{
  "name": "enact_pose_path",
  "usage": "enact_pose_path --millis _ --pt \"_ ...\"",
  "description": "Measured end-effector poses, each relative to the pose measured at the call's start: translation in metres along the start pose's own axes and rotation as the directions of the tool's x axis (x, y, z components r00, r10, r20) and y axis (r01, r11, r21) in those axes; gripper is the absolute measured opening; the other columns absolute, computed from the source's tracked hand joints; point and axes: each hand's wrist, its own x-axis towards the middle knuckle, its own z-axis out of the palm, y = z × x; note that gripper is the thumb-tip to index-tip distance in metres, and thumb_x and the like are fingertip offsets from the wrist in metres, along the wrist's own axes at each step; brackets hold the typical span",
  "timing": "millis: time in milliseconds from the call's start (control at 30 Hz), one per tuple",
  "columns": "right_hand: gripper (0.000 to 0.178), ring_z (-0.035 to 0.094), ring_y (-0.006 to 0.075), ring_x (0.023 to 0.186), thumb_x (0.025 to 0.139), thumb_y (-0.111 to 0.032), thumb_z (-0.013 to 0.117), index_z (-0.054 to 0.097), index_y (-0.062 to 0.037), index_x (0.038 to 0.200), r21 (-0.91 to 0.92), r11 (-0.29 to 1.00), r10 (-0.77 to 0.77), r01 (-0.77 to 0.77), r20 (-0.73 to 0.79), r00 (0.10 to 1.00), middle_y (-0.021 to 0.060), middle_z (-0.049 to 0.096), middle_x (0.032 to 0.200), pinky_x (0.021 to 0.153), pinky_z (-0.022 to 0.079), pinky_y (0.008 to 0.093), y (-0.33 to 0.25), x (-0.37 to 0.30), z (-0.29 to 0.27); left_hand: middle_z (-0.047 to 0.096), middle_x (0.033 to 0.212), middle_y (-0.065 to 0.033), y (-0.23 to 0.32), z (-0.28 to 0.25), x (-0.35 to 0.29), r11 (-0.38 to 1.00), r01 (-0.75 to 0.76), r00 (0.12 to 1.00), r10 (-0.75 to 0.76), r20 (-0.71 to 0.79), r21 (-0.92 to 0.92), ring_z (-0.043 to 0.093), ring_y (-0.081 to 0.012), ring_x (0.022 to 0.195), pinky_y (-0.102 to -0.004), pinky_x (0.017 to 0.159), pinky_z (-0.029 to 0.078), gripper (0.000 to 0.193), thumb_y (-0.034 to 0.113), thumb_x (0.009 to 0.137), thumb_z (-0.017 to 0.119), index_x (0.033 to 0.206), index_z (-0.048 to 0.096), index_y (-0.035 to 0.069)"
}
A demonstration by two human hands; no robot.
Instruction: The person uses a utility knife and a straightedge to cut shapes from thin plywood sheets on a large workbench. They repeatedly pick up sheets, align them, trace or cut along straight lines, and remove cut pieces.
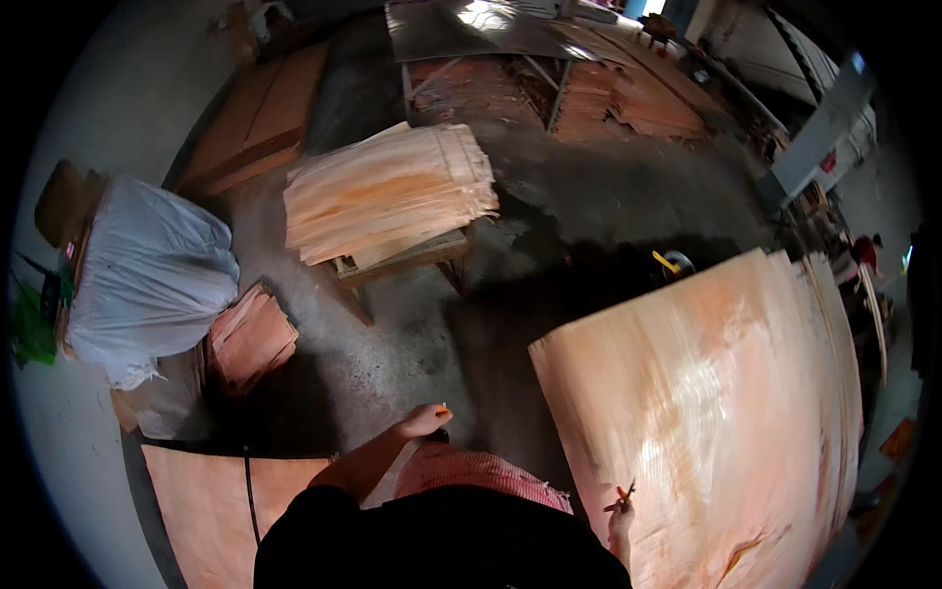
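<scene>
My left hand (422, 421) is closed in front of my body, with a small orange and white piece showing at its fingers. What kind of thing that is, I cannot tell. Low on the right, my right hand (619, 518) grips a small orange tool with a dark forked tip (626, 494). This hand is over the near left side of a large pale wood veneer stack (687, 393). A split or loose sliver (743, 556) shows on the top sheet. Red-and-white patterned cloth (471, 469) lies against my front, below my left hand.
Ahead, a wooden stand (412, 257) carries a veneer pile (392, 187). White sheeting (152, 280) covers something at left, beside reddish sheets (252, 339). A strapped board stack (196, 496) lies near left. Farther back are a dark-topped table (471, 34) and a round object with a yellow part (671, 263).
</scene>
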Motion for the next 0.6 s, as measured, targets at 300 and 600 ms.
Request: enact_pose_path --millis 300,600 --pt "0.027 0.056 0.0105 0.058 0.088 -0.009 0.037 0.048 0.0001 0.111 -0.351 0.935 0.087 0.051 0.367 0.926 0.0120 0.060 0.088 0.053 0.047 0.0257 -0.097 0.090 0.180 0.060 0.084 -0.0138 -0.051 -0.127 0.030 0.992 0.102 0.979 -0.114 -0.170 -0.079 0.058 -0.0292 0.078 -0.0368 0.067 0.044 0.040 0.042 0.079 0.049 0.095 0.059 0.006" --pt "0.027 0.053 0.0087 0.055 0.085 -0.005 0.037 0.052 -0.0006 0.108 -0.237 0.969 0.082 0.065 0.563 0.822 -0.0013 0.049 0.060 0.051 0.040 0.0218 -0.099 0.241 0.314 0.058 0.101 -0.0120 -0.097 -0.181 0.089 0.935 0.163 0.941 -0.242 -0.235 -0.314 0.055 -0.0255 0.091 -0.0342 0.079 0.043 0.039 0.039 0.078 0.054 0.101 0.057 0.008"
